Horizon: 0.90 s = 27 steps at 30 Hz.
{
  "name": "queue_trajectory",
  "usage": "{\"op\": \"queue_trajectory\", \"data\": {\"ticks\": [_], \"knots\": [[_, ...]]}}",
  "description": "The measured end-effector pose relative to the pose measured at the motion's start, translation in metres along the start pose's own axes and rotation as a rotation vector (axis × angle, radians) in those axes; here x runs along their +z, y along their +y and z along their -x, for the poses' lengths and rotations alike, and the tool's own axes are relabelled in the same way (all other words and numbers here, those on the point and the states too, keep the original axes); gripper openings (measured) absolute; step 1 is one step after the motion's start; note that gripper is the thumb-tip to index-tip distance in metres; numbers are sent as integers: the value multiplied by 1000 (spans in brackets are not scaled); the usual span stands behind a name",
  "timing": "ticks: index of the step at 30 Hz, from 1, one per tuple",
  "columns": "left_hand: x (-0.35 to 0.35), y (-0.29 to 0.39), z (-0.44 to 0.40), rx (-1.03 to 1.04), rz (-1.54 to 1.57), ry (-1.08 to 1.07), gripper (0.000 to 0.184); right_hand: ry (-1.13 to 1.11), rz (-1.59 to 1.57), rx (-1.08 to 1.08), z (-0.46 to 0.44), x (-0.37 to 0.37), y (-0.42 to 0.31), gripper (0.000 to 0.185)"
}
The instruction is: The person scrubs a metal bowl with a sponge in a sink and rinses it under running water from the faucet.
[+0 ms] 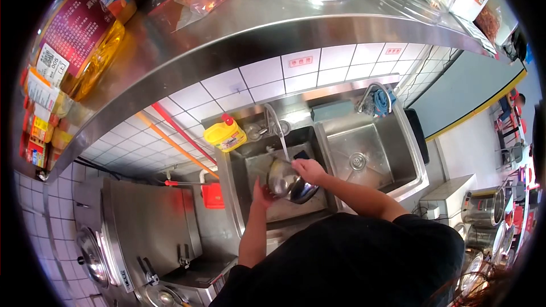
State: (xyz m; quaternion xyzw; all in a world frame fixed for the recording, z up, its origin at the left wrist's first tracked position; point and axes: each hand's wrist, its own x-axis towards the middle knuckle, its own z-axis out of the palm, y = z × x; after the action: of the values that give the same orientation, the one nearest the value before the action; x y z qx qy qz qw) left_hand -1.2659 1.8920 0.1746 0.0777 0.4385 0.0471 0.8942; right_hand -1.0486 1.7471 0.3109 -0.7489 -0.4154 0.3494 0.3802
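A shiny metal bowl point(280, 178) is held tilted over the left sink basin point(256, 162), under water running from the left faucet point(272, 115). My left hand point(262, 194) grips the bowl's left side, its fingers partly hidden. At the upper right edge of the bowl, my right hand point(307, 170) is closed on the rim. A dark, curved, shiny surface point(304, 192) shows at the bowl's lower right; whether it belongs to the same bowl I cannot tell. Just behind my right hand lies a small dark item point(301, 155), its kind unclear.
A yellow jug with a red cap point(225, 134) stands on the sink's back left corner. The right basin point(372, 136) has a drain, with a blue cloth point(383, 102) by its faucet. Overhead runs a metal shelf point(239, 37) with bottles and plastic containers. Long handles lean at left.
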Motion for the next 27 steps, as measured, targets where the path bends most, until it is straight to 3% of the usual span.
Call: {"op": "queue_trajectory", "data": {"ticks": [4,7,10,13,16,19,22,23,25,26,27], "knots": [[2,34,-3,-114,-196,-61,99,-167,445,-371,6,-1,-7,45],[24,44,19,-137,-309,-123,81,-227,550,-512,12,-5,-11,42],[32,49,19,-60,-416,-117,47,-154,484,-667,17,-8,-11,40],[8,56,-18,63,-547,-9,25,-99,476,-695,22,-22,-13,39],[16,39,-25,200,-671,18,22,-10,614,-668,20,-25,14,33],[22,11,-38,327,-663,191,22,47,557,-741,22,-31,19,27],[25,-8,-39,378,-597,241,25,167,565,-645,26,-44,13,18],[24,-11,-39,387,-567,247,25,309,552,-571,28,-47,9,20],[24,-13,-36,416,-532,251,28,588,518,-419,28,-50,2,32],[24,-14,-35,429,-514,253,29,608,489,-218,23,-44,26,54],[26,-14,-33,493,-522,285,30,600,381,-66,18,-39,40,57]]}}
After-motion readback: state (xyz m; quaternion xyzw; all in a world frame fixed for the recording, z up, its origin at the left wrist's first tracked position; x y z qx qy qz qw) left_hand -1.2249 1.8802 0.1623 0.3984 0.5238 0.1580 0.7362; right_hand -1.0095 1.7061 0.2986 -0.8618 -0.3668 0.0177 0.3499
